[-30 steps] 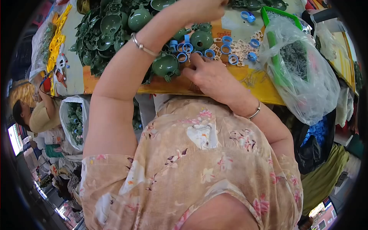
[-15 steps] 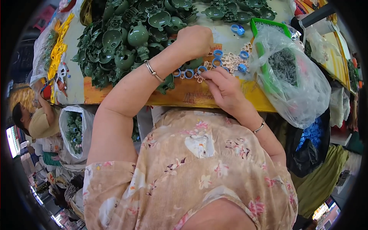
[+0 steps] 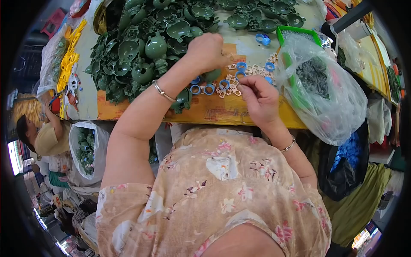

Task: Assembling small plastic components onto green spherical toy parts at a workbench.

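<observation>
My left hand [image 3: 206, 52] is closed with the knuckles up, over the table beside the dark green plastic parts [image 3: 156, 47]. Its fingertips are mostly hidden, and what they hold cannot be made out. To its right, my right hand [image 3: 261, 97] has thumb and forefinger drawn together, the other fingers curled in. Anything in that pinch is too small to name. Just beyond its fingertips stands a blue ring [image 3: 241, 67]. More blue rings [image 3: 209, 89] form a row toward the left, among small beige plastic clips [image 3: 255, 70] scattered on orange-yellow cardboard.
At the right, a green tray [image 3: 299, 29] and a clear plastic bag [image 3: 342, 107] hold small grey pieces. A black bag [image 3: 342, 175] of blue parts hangs below. At the left are a white sack [image 3: 102, 141] of green parts, yellow strips [image 3: 70, 60] and another person [image 3: 50, 137].
My left hand has shifted left toward the green parts. My right hand's fingertips have drawn back to the right, away from the row of blue rings, and curled in more. The view has tilted slightly.
</observation>
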{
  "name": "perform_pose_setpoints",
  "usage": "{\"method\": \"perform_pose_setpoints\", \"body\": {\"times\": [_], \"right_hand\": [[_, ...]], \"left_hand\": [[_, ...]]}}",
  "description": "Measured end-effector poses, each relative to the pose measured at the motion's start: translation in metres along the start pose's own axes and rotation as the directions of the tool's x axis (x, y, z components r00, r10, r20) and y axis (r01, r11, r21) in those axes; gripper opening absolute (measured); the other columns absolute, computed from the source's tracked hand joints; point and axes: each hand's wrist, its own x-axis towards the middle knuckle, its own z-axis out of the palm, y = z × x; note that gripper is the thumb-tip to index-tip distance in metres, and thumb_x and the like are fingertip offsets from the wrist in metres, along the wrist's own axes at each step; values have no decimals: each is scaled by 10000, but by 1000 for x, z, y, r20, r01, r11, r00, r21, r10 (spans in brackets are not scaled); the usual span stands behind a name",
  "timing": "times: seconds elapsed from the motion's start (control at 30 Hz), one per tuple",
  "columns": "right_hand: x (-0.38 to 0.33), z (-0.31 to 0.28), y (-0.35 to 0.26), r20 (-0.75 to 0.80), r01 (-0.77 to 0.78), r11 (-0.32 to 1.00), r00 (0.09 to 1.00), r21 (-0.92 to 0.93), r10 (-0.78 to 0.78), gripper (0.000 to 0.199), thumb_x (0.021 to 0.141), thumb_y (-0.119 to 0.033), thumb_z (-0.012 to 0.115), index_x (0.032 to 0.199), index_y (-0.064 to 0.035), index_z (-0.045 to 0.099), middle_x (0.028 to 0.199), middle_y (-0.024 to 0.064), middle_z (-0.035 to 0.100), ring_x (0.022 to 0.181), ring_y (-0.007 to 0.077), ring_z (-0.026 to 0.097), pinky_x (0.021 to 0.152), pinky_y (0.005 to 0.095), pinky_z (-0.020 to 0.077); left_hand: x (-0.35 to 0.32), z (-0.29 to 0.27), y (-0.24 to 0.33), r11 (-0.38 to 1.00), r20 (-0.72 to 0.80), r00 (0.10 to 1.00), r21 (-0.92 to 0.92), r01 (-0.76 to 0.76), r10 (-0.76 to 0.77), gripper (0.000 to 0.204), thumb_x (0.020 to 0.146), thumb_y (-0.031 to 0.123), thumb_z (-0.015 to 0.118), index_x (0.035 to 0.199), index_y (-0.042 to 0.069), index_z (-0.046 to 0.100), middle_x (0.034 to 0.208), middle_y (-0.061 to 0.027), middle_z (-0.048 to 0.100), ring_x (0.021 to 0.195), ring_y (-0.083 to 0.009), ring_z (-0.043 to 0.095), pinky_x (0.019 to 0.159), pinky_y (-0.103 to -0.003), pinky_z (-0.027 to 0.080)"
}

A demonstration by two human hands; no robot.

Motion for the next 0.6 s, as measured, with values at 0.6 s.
{"method": "perform_pose_setpoints", "body": {"times": [0.6], "right_hand": [[28, -9, -25, -130, 282, 937, 941, -204, -312, 95, 884, 61, 605, 965, 13, 618, 889, 103, 605, 681, 155, 650, 588, 270, 535]], "left_hand": [[-36, -6, 24, -218, 284, 945, -924, 315, 160, 288, 897, 81, 485, 1111, -67, 608, 908, -170, 659, 804, -231, 690, 725, -372, 621]]}}
